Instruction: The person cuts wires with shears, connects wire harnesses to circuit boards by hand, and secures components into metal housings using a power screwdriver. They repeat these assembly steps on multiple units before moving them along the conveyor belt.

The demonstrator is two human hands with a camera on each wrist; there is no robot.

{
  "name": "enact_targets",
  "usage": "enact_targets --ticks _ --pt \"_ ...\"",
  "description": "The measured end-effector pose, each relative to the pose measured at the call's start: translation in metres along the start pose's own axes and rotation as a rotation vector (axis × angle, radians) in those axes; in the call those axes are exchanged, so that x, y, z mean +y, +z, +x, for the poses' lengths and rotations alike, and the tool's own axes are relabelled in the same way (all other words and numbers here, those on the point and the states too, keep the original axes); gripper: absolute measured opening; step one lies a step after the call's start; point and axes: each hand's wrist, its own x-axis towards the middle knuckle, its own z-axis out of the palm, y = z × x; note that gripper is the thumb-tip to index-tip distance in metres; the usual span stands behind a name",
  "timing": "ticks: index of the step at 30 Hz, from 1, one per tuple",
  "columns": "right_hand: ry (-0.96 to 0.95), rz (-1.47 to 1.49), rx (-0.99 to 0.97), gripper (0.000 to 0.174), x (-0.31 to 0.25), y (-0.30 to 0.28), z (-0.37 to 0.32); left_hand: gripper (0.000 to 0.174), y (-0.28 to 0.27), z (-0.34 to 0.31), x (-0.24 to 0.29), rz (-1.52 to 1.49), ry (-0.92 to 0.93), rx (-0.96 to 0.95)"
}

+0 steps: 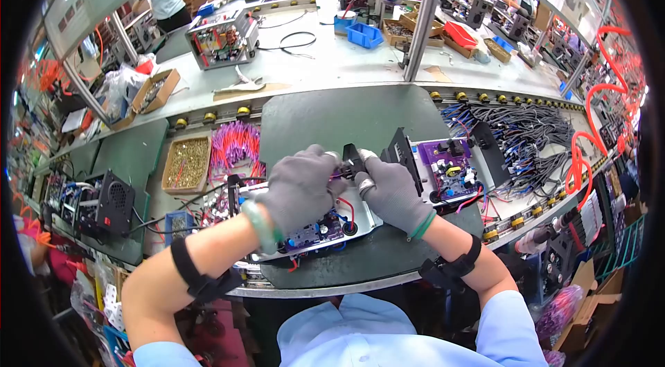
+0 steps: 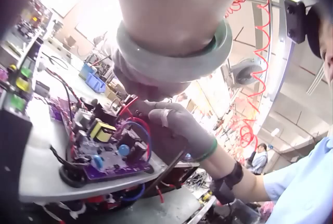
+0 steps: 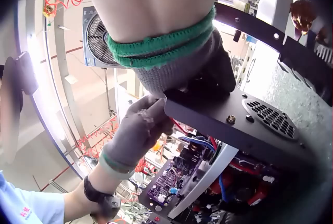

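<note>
My left hand (image 1: 301, 187) and right hand (image 1: 395, 190), both in grey knitted gloves, meet at a small upright black panel (image 1: 353, 159). Thumb and fingers of the right hand pinch it from the right. Curled left fingers grip at its left edge; I cannot tell whether a wire is also between them. The right wrist view shows a black vented panel (image 3: 208, 112) with a round grille. Below the hands lies a pale metal chassis (image 1: 370, 218) bearing a purple circuit board (image 2: 112, 169) with red and blue wires, partly hidden by the left hand.
On the right lies a second purple board (image 1: 450, 166) beside a standing black plate (image 1: 404, 159). Cable bundles (image 1: 526, 138) spread farther right. A screw box (image 1: 187, 163), pink-purple wires (image 1: 235, 145) and a black vented unit (image 1: 107, 204) occupy the left. A roller track (image 1: 208, 118) runs behind.
</note>
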Motion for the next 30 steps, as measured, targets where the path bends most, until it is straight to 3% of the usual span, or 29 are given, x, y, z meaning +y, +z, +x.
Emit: enact_targets --ticks 1,3,6,10,12,15,19,23,30 --pt "-0.002 -0.021 -0.016 0.045 -0.001 0.0 0.001 0.023 -0.002 -0.006 -0.001 -0.19 -0.005 0.171" --pt "-0.017 -0.035 -0.007 0.045 -0.001 0.001 0.003 0.027 -0.004 -0.011 0.003 -0.231 0.044 0.173" --pt "-0.05 -0.085 -0.009 0.045 0.001 0.001 0.003 0.021 0.011 -0.011 0.016 -0.972 -0.389 0.173" --pt "-0.088 -0.131 -0.01 0.046 0.001 -0.003 0.002 0.012 0.034 -0.007 0.005 -0.995 -0.245 0.32" --pt "-0.125 -0.167 -0.008 0.047 0.001 -0.004 0.001 0.008 0.014 0.002 0.001 -0.417 -0.236 -0.002" --pt "-0.097 -0.153 -0.039 0.049 -0.002 -0.005 0.003 0.011 0.015 0.008 -0.015 -0.222 -0.265 0.004" --pt "-0.092 -0.124 0.007 0.045 0.004 0.002 0.003 0.009 0.027 0.003 -0.013 -0.287 -0.246 0.104" --pt "-0.094 -0.097 -0.01 0.048 0.0 -0.004 0.0 0.016 0.017 0.008 -0.017 -0.395 -0.33 -0.078" --pt "-0.093 -0.102 0.018 0.05 0.002 0.001 0.001 0.014 0.023 0.002 -0.025 -0.481 -0.282 -0.05"
